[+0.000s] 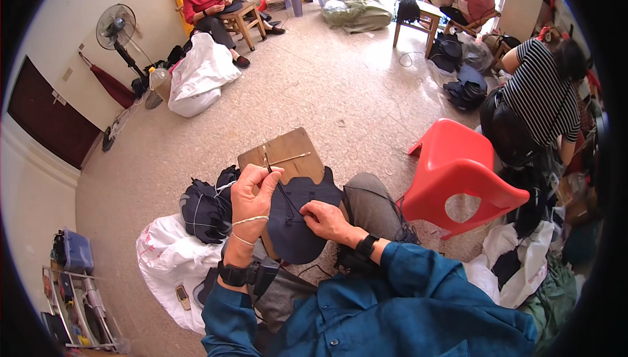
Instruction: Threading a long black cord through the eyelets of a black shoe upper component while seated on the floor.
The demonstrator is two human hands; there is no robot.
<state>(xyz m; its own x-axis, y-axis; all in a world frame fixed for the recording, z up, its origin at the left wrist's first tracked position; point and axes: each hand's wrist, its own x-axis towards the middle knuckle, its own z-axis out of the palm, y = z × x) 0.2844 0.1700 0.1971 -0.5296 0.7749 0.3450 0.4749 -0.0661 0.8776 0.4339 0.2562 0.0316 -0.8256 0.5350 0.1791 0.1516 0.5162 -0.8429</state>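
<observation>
A dark navy fabric piece [296, 226] with a rounded lower end lies over a wooden board [281, 146] at my lap. My left hand [254, 193] is raised above the board's left side, thumb and fingers pinched on a thin black cord [282, 190]. That cord slants down to the fabric. A slim dark tip sticks up past these fingers; I cannot make out what it is. Resting on the fabric's right side, my right hand [327, 221] has its fingers closed together by the cord's lower end. What they hold is hidden. A thin pale stick [291, 159] lies across the board.
Left of my knees sit a tied navy bundle [206, 210] and a white sack [167, 252] with a phone [182, 297] on it. A red plastic chair [458, 167] stands at right, near a person in stripes [540, 92]. Others sit farther back.
</observation>
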